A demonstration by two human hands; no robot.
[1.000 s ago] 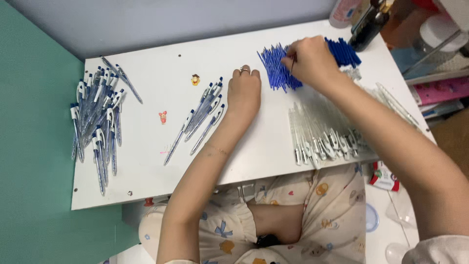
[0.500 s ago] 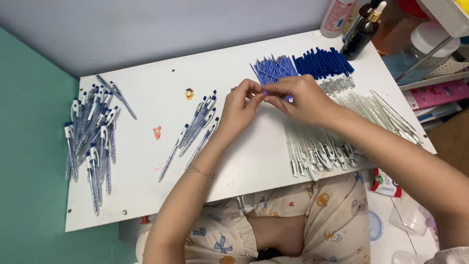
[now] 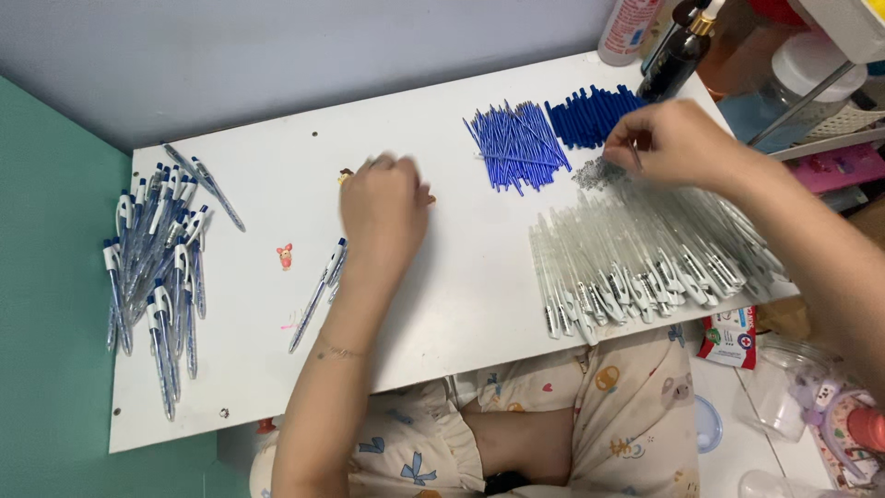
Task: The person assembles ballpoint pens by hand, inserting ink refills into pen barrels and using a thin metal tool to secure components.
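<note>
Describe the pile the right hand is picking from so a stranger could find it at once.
On the white board, look toward the far right corner, just in front of the dark blue caps. There, under the right hand, lies a small grey heap of tiny springs, the only metallic, grainy pile among long parts.

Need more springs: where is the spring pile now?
Head view, right side: the spring pile lies under the right hand, between the blue caps and clear barrels.
</note>
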